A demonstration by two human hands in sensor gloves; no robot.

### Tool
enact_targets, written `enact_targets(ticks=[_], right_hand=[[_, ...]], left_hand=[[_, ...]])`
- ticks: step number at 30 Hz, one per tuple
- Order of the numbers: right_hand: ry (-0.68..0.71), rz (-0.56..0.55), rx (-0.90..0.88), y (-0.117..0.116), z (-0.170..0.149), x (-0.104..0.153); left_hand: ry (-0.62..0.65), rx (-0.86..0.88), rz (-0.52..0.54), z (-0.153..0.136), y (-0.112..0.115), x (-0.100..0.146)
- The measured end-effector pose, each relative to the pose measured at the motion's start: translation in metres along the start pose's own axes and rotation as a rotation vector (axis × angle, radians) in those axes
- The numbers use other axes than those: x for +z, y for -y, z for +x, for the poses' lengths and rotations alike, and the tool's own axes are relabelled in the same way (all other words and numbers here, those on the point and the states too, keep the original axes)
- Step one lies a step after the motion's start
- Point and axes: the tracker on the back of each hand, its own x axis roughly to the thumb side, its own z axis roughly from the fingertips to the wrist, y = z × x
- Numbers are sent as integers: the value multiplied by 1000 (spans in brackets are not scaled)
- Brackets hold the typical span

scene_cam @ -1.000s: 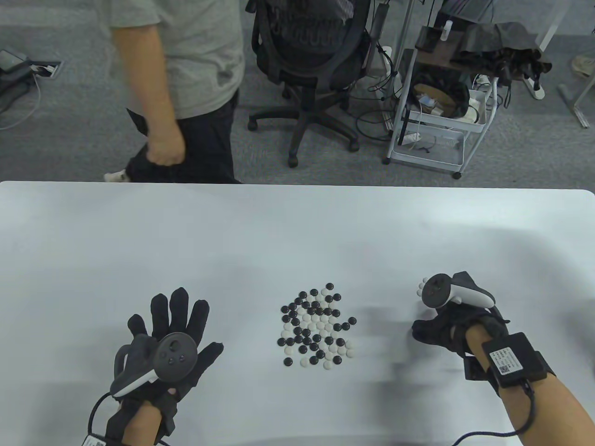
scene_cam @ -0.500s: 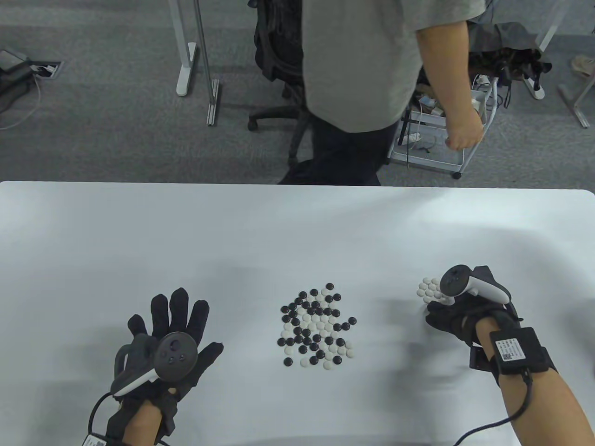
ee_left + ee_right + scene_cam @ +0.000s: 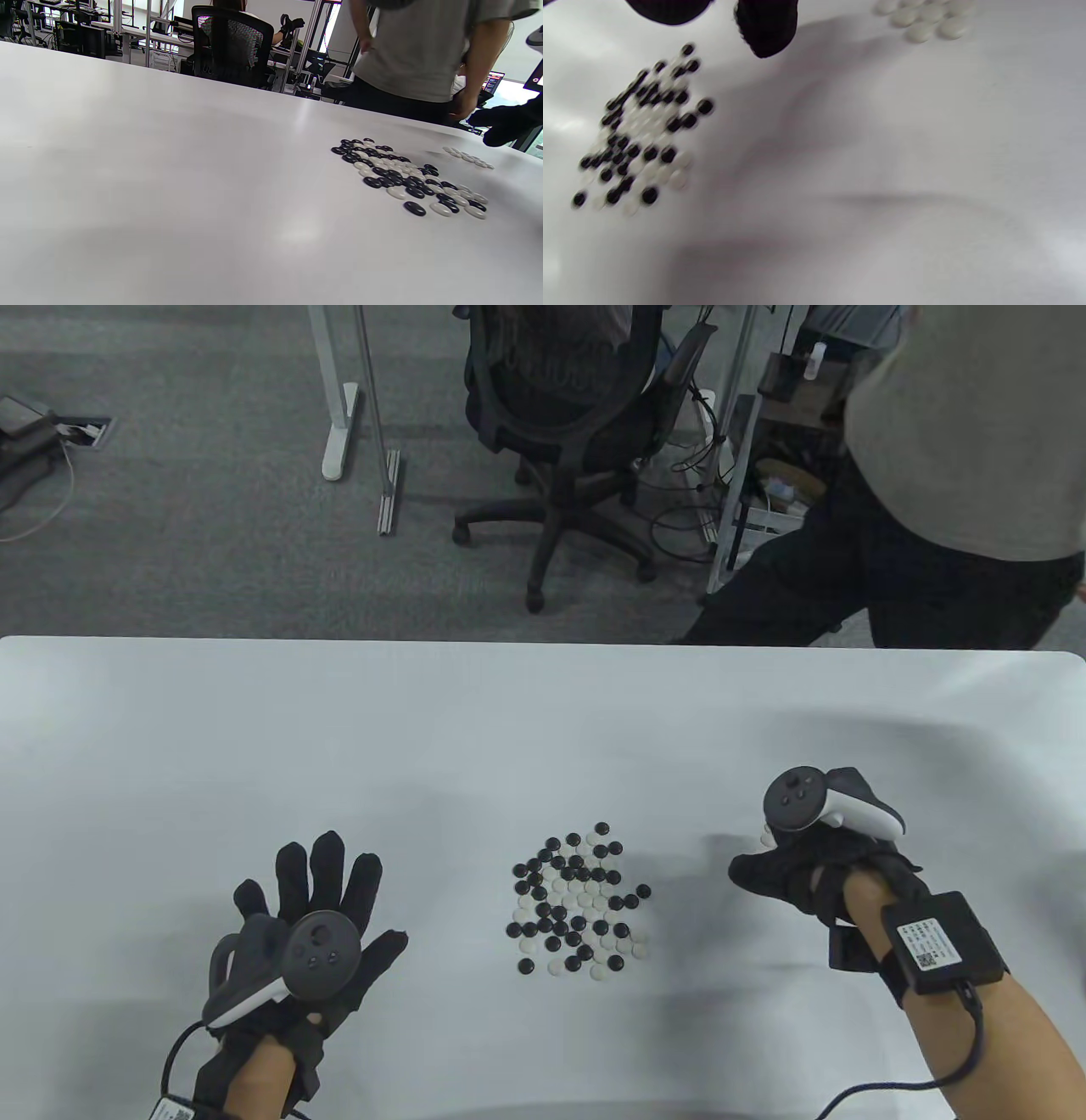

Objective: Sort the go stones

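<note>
A mixed pile of black and white Go stones (image 3: 577,899) lies on the white table (image 3: 509,712). A small group of white stones (image 3: 767,838) lies to its right, mostly hidden under my right hand's tracker; it shows better in the left wrist view (image 3: 466,156) and the right wrist view (image 3: 925,19). My left hand (image 3: 318,891) rests flat on the table left of the pile, fingers spread, holding nothing. My right hand (image 3: 776,878) hovers between the white group and the pile. Its fingertips (image 3: 765,29) are apart with no stone between them.
A person in a grey shirt (image 3: 967,432) stands past the table's far right edge. An office chair (image 3: 568,398) and a wire cart (image 3: 764,475) stand on the floor beyond. The pile also shows in the left wrist view (image 3: 407,178) and the right wrist view (image 3: 640,131).
My right hand went to the white group and has now moved left toward the mixed pile. The left hand has not moved. The person behind walked from left to right.
</note>
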Motion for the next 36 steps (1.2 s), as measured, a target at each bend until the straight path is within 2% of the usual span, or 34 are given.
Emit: enact_targets(ticks=[6,10,14,17,20,23,27,29,36], right_hand=[[111,130,189,-40,57,-13],[152,169,236,-58,76,-22],[165,176,259,-70,80,-31],[154,174,270,-79,70,-33],[135,155,230,-83,50,-22],[50,115,209,-74,16,-10],[-86,54,62,-54,-37,-3],[-125,25,13,-47,-53,-4],[-175,-62,165,-37,-47,-15]], left_hand=[[2,-3,3,1,0,0],[1,-1,5,0,0,1],[3,-1,12,0,0,1],[2,-2,15,0,-1,2],[4,2,22,0,-1,3],[3,1,18,-1,-1,2],[5,-8,6,0,1,1],[8,-11,6,1,1,1],[-2,-2,11,-1,0,1]])
